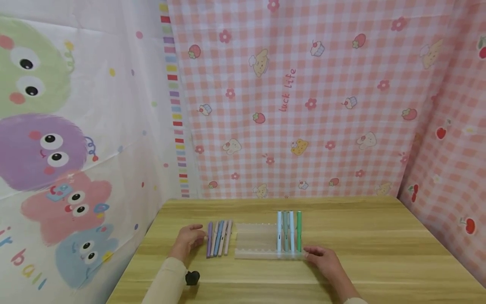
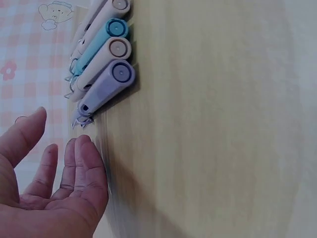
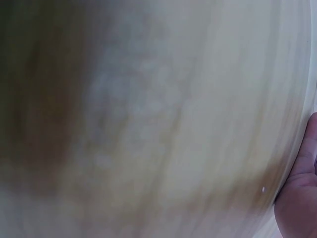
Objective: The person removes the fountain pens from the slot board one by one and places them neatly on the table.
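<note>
My left hand [image 1: 189, 240] is beside a row of several capped pens, its fingers loosely extended and holding nothing. Nearest to it lies the purple pen [image 1: 209, 240]; a blue pen [image 1: 218, 238] and pale pinkish pens [image 1: 228, 238] lie alongside. In the left wrist view a small gap separates the fingertips [image 2: 90, 148] from the purple pen's clip. A clear notched pen rack [image 1: 256, 238] stands in the middle, and its front right corner is between the thumb and fingers of my right hand [image 1: 324, 259]. Light blue, grey-green and green pens [image 1: 299, 231] sit at the rack's right end.
The wood-grain table [image 1: 364, 236] extends around the rack. Behind it hangs a pink checked cloth [image 1: 303, 126], with a white cartoon cloth [image 1: 125, 126] on the left. A small black piece [image 1: 192, 278] sits beside the left sleeve.
</note>
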`<state>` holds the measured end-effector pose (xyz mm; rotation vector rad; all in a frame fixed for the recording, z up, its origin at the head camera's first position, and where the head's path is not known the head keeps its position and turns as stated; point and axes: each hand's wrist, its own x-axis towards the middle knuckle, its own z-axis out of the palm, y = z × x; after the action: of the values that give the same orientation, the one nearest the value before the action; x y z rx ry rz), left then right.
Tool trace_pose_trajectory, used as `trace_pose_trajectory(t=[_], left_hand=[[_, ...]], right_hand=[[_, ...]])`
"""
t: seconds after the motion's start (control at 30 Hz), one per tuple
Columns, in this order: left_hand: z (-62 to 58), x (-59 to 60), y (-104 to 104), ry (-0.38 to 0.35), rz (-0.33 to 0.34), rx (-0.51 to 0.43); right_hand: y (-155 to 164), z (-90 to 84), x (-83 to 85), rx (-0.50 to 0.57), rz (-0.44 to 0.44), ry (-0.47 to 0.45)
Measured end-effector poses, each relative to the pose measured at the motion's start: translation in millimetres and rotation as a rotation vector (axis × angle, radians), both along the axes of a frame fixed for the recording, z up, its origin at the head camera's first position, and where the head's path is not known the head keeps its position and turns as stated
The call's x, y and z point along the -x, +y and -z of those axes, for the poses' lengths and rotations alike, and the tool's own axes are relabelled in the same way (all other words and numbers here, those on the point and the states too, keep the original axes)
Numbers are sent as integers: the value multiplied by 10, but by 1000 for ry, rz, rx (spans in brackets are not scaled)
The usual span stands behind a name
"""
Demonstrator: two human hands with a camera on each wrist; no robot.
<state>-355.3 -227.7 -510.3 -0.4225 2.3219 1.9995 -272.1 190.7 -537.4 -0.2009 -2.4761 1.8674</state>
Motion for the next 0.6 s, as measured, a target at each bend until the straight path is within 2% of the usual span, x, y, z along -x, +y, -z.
trace_pose_trajectory(t=[0.23, 0.6], left_hand=[[-26, 24, 60, 48, 27, 0], [-22, 41, 107, 62, 85, -16]], right_hand=[[-12, -8, 0, 5, 6, 1], [0, 4, 3, -4, 7, 5]])
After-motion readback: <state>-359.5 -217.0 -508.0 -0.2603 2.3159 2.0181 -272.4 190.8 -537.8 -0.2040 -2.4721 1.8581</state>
